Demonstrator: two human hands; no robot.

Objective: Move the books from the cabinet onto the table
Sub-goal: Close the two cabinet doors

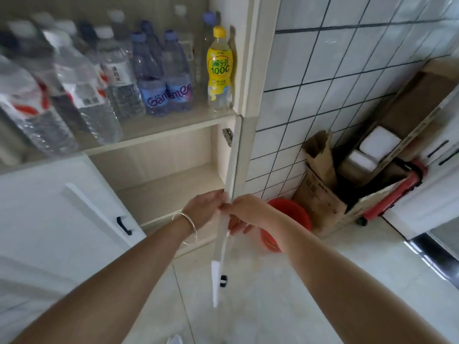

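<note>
Your two bare forearms reach forward over the pale tiled floor (310,281). Your left hand (203,209), with a thin silver bangle (186,228) on its wrist, rests against the inner face of the white cabinet door (224,219), which stands open edge-on to you; whether its fingers curl round the edge cannot be told. Your right hand (244,213) grips the same door from the outer side, fingers wrapped round its edge. A black handle (223,281) shows near the door's lower end.

To the left, a second white door with a black handle (124,225) stands closed. Beyond the hands, the lower compartment of the cream wooden cabinet (161,175) lies open; no books are visible on the shelf boards in view.

To the right, a red plastic basin (293,212) sits on the floor just beside a brown cardboard box (320,194), which leans against the white tiled wall (335,70).

On the upper shelf stand clear water bottles (82,95), two blue-tinted bottles (164,83) and a yellow-labelled drink bottle (219,70) near the cabinet's right wall.
</note>
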